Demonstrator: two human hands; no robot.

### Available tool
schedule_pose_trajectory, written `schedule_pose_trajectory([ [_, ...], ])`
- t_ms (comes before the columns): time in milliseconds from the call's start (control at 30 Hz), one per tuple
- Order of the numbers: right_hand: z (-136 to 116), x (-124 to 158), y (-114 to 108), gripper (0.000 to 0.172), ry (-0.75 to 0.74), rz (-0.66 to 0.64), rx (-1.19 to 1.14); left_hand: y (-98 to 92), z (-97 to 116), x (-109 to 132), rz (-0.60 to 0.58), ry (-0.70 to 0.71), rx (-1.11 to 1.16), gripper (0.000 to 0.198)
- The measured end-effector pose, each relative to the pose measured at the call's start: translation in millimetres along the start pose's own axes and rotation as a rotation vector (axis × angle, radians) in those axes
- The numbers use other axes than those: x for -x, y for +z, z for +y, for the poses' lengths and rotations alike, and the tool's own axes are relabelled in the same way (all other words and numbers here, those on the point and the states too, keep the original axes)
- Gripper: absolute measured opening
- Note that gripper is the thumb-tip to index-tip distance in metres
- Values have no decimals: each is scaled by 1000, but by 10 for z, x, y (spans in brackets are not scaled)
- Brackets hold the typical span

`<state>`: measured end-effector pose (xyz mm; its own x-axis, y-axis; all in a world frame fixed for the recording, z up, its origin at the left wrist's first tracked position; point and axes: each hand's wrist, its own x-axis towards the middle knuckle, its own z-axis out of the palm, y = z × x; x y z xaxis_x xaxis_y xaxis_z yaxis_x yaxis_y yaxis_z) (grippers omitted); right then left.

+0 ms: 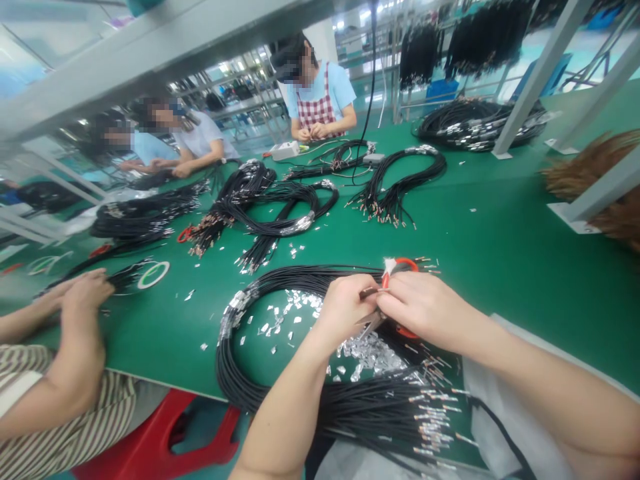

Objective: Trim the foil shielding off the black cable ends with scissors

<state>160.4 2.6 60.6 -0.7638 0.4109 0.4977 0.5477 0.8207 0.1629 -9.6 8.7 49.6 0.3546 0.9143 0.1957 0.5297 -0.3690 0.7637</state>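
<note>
Your left hand (345, 313) and right hand (425, 303) are pressed close together just above the green surface (525, 267), with the red-handled scissors (406, 265) right under them and the blades (371, 325) poking out down-left past your left palm. Your fingers (400, 297) are curled in tight, nothing wide open, and the left ones seem to pinch a short dark wire end (367, 292), though I can't tell which hand actually has the scissors. The black cable bundle (235, 363) loops around in front of you and runs toward crimped terminals (430, 417) fanned out nearer your right hand, with silver foil scraps (373, 353) inside the loop.
</note>
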Motion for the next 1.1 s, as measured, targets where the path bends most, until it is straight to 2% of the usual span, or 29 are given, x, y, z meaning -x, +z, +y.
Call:
schedule_pose_trajectory([
  [67,-8,18,35,25,42,-24,-133,-40,-24,8,-52,23,-6,16],
  [133,18,25,53,19,149,-42,-382,-78,-39,13,-87,24,55,16],
  [200,61,18,56,12,348,-42,-737,-112,-34,16,-108,5,160,13],
  [267,104,1,71,17,568,-30,-1154,-138,-13,18,-95,35,242,11],
  [333,134,-16,125,27,725,-22,-1552,-146,10,20,-46,147,243,11],
  [400,145,-32,212,34,808,-34,-1876,-130,16,19,39,279,191,9],
  [467,125,-46,288,37,876,0,-2089,-97,-5,11,129,358,136,8],
  [533,62,-64,301,38,918,85,-2187,-59,-47,-5,258,357,84,9],
  [633,-92,-93,188,36,898,146,-2125,-22,-107,-31,495,239,33,8],
  [700,-176,-100,104,32,835,150,-1958,-14,-115,-37,559,124,101,8],
  [833,-140,-48,152,27,776,473,-1158,-15,-56,-24,410,-15,334,12],
  [867,-98,-24,199,25,737,506,-997,-15,-39,-20,366,-30,361,13],
  [933,-14,23,283,21,600,468,-805,-13,-16,-16,297,-53,383,16],
  [1000,38,51,320,19,466,388,-710,-9,-5,-13,251,-65,372,17],
  [1067,57,48,301,19,435,350,-696,-1,4,-7,214,-58,323,16],
  [1100,61,36,280,19,480,356,-732,3,11,-2,180,-45,289,16],
])
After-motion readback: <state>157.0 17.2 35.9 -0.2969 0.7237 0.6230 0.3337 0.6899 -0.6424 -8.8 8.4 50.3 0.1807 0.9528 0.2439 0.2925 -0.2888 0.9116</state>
